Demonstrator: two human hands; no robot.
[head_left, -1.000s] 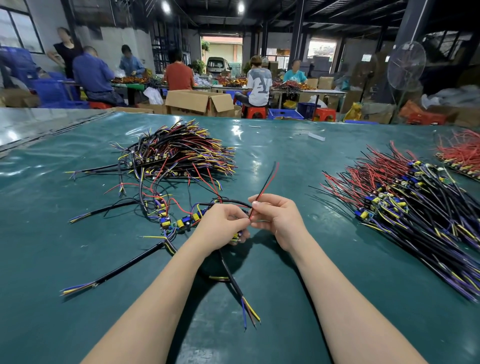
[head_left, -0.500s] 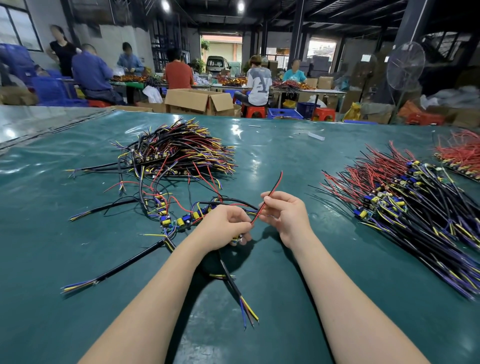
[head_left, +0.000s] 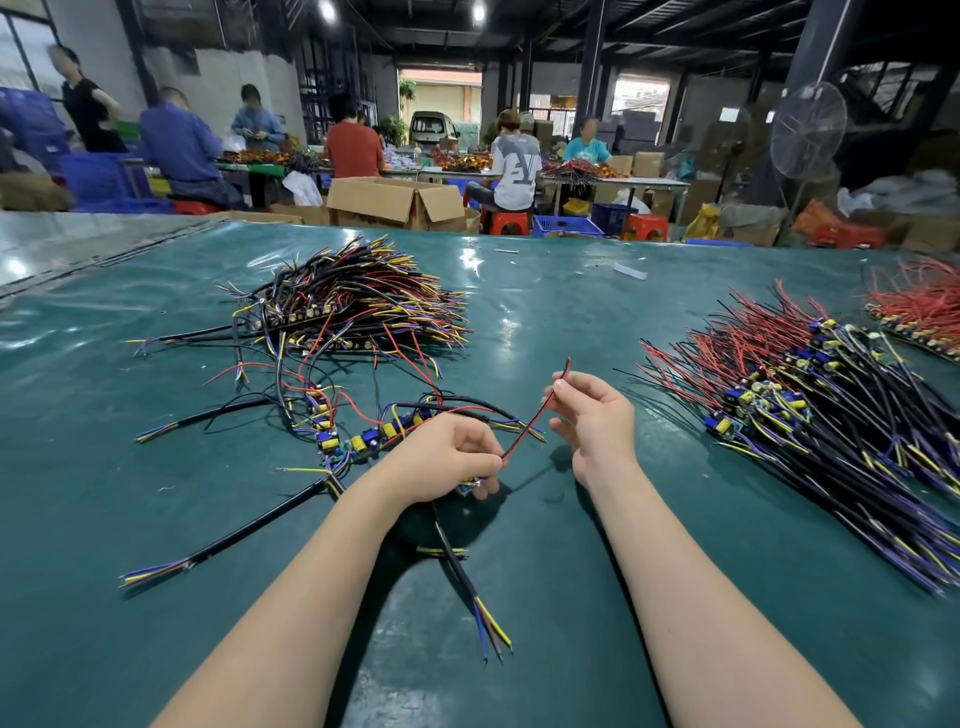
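A loose heap of wires (head_left: 358, 306) lies at ten o'clock on the tabletop (head_left: 130, 467). A chain of small boards (head_left: 363, 441) trails from it toward the hands.

The left hand (head_left: 447, 460) is curled round one board, mostly hidden in the fist. It pinches the foot of that board's red-black pair (head_left: 535, 415), while the black cable (head_left: 462, 577) hangs out toward six o'clock. The pair slants up toward one o'clock, across the forefinger tip of the right hand (head_left: 597, 423). That hand's fingers are loosely bent. I cannot tell whether the thumb is closed on the wire.

My guess is the pair is being drawn straight before the piece is laid aside. The next move would need a firm pinch near the free end and an even pull. After that comes a carry to three o'clock, where the sorted pile (head_left: 810, 410) lies with its red ends all one way.
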